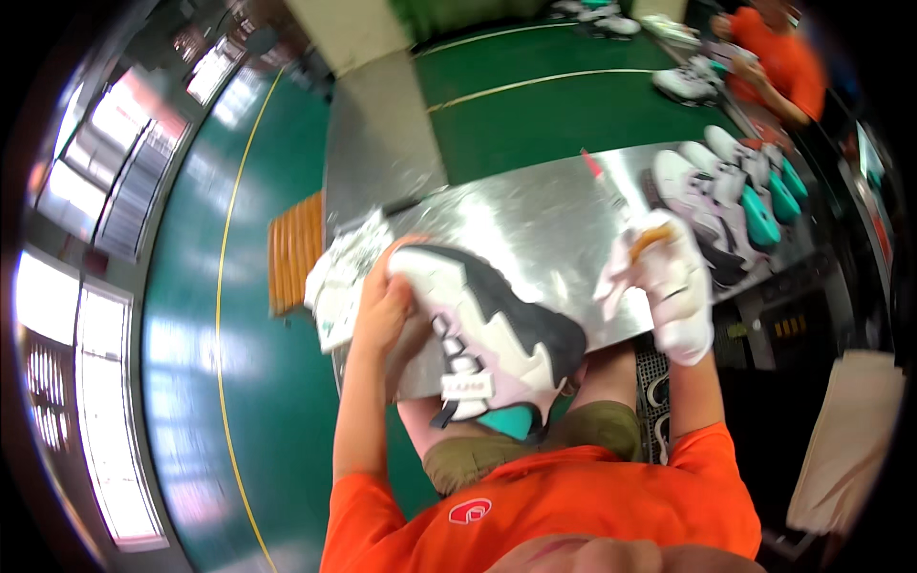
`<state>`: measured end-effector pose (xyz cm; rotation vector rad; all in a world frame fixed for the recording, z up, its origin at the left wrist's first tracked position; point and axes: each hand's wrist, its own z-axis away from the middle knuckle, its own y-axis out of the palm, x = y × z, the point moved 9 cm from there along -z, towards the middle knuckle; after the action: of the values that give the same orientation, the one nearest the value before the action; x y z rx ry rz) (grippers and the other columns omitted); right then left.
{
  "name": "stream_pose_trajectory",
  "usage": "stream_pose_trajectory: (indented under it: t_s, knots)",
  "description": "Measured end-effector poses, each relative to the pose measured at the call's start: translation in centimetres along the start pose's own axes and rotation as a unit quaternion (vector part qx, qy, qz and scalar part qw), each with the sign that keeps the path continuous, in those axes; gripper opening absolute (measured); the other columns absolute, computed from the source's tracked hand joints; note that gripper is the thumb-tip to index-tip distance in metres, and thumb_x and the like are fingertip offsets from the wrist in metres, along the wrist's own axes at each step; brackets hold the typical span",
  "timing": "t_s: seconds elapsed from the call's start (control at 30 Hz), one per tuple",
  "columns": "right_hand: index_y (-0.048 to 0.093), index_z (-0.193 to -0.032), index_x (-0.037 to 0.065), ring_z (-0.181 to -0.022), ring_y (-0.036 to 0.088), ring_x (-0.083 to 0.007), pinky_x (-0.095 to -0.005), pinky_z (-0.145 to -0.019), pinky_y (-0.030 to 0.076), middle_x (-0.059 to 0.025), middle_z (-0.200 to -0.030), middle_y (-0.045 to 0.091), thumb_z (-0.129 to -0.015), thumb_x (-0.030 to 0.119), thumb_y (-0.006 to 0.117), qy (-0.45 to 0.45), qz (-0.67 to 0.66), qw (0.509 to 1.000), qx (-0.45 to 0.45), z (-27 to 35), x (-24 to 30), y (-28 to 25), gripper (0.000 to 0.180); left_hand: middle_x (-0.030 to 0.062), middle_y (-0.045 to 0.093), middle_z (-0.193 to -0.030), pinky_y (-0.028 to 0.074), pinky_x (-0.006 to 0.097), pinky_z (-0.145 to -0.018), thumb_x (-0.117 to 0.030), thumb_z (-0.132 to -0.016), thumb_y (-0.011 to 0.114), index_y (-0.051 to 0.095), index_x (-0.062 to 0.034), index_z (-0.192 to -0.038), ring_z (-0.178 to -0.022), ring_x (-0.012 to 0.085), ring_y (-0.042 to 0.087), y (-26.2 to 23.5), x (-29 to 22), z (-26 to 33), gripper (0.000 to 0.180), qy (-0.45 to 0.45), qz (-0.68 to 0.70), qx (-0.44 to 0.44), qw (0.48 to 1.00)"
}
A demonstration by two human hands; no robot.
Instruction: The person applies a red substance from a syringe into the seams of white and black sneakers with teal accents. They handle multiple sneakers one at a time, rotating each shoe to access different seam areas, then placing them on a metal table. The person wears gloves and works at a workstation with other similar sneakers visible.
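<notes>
My left hand (384,310) is closed around the toe end of a sneaker (492,329), held up on its side over the near edge of the metal table. The sneaker is white and pale pink with a black sole edge, dark laces and a teal lining at the heel. White cloth or a glove (683,310) covers my right hand (669,272), raised to the right of the sneaker and apart from it. Its fingers look curled around a small brownish piece (651,241), too blurred to name.
The shiny metal table (506,215) carries crumpled white paper (349,272) at its left and a row of similar sneakers (702,196) at its right. A pen-like tool with a red tip (594,164) lies near the far edge. Another person (783,62) handles shoes at the far right.
</notes>
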<state>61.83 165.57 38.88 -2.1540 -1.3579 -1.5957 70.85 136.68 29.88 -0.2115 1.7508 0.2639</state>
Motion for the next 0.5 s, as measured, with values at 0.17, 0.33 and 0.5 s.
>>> stream_pose_trajectory:
  t_s: [0.17,0.33,0.5]
  knots:
    - [0.051,-0.119,0.009,-0.067,0.056,-0.0165,-0.0315,-0.061,0.05,-0.0042,-0.082,0.056,-0.058,0.015,0.092,-0.055,0.39,0.919,-0.009,6.7,0.6,-1.2,0.074,0.0019,0.064,-0.101,0.045,0.02,-0.074,-0.039,-0.103,0.052,0.058,0.0,-0.128,-0.088,0.0068,0.056,-2.0,-3.9,-0.8,0.047,0.058,-0.157,-0.072,0.983]
    - [0.056,-0.11,0.01,-0.063,0.059,-0.0299,-0.0383,-0.055,0.049,-0.0075,-0.074,0.055,-0.07,0.033,0.083,-0.003,0.57,0.819,0.063,9.6,-2.3,-3.0,0.054,-0.0005,0.064,-0.085,0.046,0.023,-0.064,-0.039,-0.103,0.053,0.067,-0.0031,-0.106,-0.073,0.0062,0.058,-1.0,-8.6,-12.2,0.039,0.032,-0.136,-0.1,0.985]
    - [0.057,-0.106,0.007,-0.059,0.057,-0.0273,-0.0372,-0.053,0.047,-0.0074,-0.078,0.057,-0.067,0.032,0.085,-0.17,0.551,0.817,-0.025,10.5,-0.2,-4.8,0.055,0.0128,0.065,-0.122,0.055,0.045,-0.088,-0.05,-0.101,0.05,0.06,-0.0024,-0.125,-0.11,0.0276,0.064,1.5,-5.4,-25.2,0.054,-0.049,0.016,-0.158,0.986]
